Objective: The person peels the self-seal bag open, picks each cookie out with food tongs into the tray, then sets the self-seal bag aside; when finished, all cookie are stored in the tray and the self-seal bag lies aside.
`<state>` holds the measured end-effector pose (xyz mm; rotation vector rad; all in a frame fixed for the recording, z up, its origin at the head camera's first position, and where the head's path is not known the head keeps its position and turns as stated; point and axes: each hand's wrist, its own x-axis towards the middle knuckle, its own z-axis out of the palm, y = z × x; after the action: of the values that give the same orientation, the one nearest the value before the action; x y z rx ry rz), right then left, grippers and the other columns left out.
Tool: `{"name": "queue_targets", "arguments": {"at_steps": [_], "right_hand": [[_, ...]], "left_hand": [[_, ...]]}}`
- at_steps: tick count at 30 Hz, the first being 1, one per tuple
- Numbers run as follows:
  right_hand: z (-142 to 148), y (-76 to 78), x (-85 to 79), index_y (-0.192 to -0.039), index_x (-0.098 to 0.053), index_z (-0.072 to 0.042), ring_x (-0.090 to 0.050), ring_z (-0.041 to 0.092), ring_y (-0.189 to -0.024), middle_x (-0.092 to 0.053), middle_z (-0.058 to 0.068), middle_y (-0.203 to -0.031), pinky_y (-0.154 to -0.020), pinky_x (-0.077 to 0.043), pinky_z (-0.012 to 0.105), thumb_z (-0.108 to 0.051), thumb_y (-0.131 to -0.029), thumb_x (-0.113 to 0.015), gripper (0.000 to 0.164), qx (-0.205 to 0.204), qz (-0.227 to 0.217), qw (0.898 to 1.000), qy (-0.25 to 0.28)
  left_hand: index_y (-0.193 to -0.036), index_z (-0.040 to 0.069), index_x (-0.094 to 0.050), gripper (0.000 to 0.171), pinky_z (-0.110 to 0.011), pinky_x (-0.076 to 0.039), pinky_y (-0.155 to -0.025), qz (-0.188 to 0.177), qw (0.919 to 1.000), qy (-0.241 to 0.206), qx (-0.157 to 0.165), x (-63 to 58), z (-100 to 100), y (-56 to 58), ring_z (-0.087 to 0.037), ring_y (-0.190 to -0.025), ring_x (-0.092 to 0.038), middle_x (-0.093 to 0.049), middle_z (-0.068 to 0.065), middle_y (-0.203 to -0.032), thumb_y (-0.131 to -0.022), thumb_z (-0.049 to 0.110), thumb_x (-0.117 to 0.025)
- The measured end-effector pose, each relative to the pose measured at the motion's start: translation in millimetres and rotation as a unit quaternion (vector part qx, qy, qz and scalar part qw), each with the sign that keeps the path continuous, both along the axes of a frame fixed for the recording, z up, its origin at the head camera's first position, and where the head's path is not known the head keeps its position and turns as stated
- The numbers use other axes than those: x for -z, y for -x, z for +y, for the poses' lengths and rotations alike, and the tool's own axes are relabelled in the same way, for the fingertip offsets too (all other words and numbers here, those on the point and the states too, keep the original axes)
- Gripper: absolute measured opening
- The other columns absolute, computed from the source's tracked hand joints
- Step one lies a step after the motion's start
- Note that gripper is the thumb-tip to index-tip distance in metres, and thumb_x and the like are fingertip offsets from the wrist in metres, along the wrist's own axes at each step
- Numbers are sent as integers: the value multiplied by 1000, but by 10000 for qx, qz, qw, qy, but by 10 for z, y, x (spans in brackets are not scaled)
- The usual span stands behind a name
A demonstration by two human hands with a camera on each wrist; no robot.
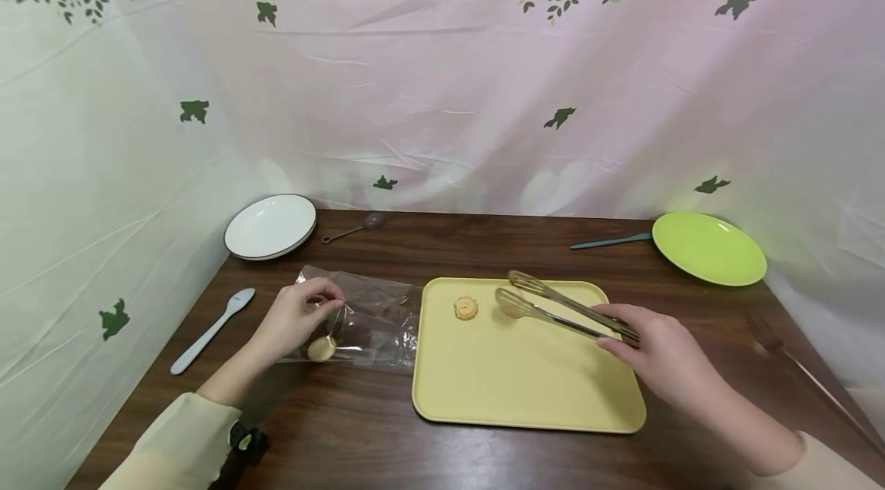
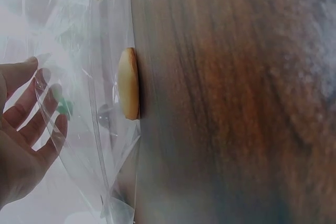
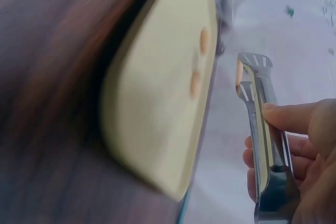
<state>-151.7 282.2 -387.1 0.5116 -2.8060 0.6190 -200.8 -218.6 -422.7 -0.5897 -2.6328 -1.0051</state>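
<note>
My left hand [image 1: 304, 313] pinches the edge of a clear plastic bag [image 1: 376, 321], with the film running between thumb and fingers in the left wrist view. A round golden cookie [image 2: 128, 83] lies low in the bag, close to the tabletop. Metal tongs [image 1: 553, 304] with slotted heads are gripped in my right hand [image 1: 667, 352] over a yellow tray [image 1: 525, 382]. One ridged cookie [image 1: 466, 308] sits near the tray's far left. Another cookie [image 1: 513, 306] shows behind the near tong head. In the right wrist view, a tan strip [image 3: 239, 72] shows at the tong tips.
A white plate [image 1: 271, 227] and a brown spoon [image 1: 362, 225] lie at the back left, a pale blue utensil [image 1: 210, 332] nearer me. Back right are a teal-handled utensil [image 1: 608, 241] and a green plate [image 1: 708, 248]. A copper fork [image 1: 795, 359] lies beyond my right hand.
</note>
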Motion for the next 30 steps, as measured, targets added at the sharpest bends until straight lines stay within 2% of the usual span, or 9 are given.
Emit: {"name": "queue_targets", "arguments": {"at_steps": [5,8,10,12,14,17,23,26,30], "right_hand": [[290,-40,119,-118,-64,-12,-66,29,-91,-69,11,-108,-66,-50,44,-22,-80,-77,41,307,-14,9995,-71],[424,-46,196,-117,-64,-12,-64,20,-76,-70,11,-100,-58,-46,35,-24,-80,-77,42,493,-105,9987,-123],[494,-43,240,-119,-63,-12,-54,10,-61,-69,8,-87,-50,-38,27,-26,-81,-76,42,617,-238,9977,-155],[545,-35,280,-119,-63,-12,-45,5,-57,-68,8,-86,-49,-33,24,-27,-81,-76,43,688,-267,9971,-178],[580,-28,312,-119,-62,-11,-43,5,-56,-68,11,-88,-48,-32,24,-27,-81,-76,44,707,-336,9967,-197],[608,-14,330,-119,-62,-9,-53,12,-65,-69,17,-104,-53,-38,28,-29,-79,-77,47,680,-384,9966,-243],[578,25,232,-120,-63,-14,-50,11,-63,-69,7,-86,-53,-36,26,-37,-76,-79,52,638,-404,9971,-99],[464,54,151,-118,-65,-18,-61,16,-79,-71,7,-96,-58,-43,31,-36,-76,-80,48,401,-260,9989,-29],[198,94,96,-117,-66,-21,-66,25,-93,-70,6,-108,-64,-50,38,-33,-76,-79,45,-80,-231,9997,-27]], "left_hand": [[-85,18,-66,11,-35,-55,-74,8,10000,10,-30,22,-18,-9,-6,-78,-62,-66,9,-81,-85,9,-70],[-85,19,-66,11,-35,-55,-75,2,10000,22,-61,25,-24,-16,-6,-78,-62,-66,11,-81,-85,9,-71],[-85,20,-66,11,-36,-55,-76,24,10000,32,-60,25,-28,-19,-6,-78,-62,-66,10,-82,-85,9,-71],[-86,20,-65,12,-35,-55,-76,25,10000,34,-63,24,-29,-21,-5,-79,-62,-66,11,-82,-85,9,-71],[-86,20,-65,12,-35,-55,-77,26,10000,33,-53,24,-32,-23,-5,-79,-62,-66,11,-82,-85,9,-71],[-86,21,-65,12,-34,-55,-78,15,10000,33,-71,21,-36,-21,-4,-79,-62,-66,12,-82,-85,10,-71],[-86,22,-65,8,-34,-55,-77,58,10000,37,-62,19,-44,-3,-4,-79,-62,-67,7,-83,-86,15,-70],[-86,20,-66,8,-35,-55,-76,132,9999,35,-23,25,-47,9,-6,-78,-63,-67,6,-82,-86,13,-70],[-86,19,-66,9,-36,-55,-73,139,9999,30,0,22,-48,12,-6,-76,-62,-67,6,-82,-86,12,-70]]}}
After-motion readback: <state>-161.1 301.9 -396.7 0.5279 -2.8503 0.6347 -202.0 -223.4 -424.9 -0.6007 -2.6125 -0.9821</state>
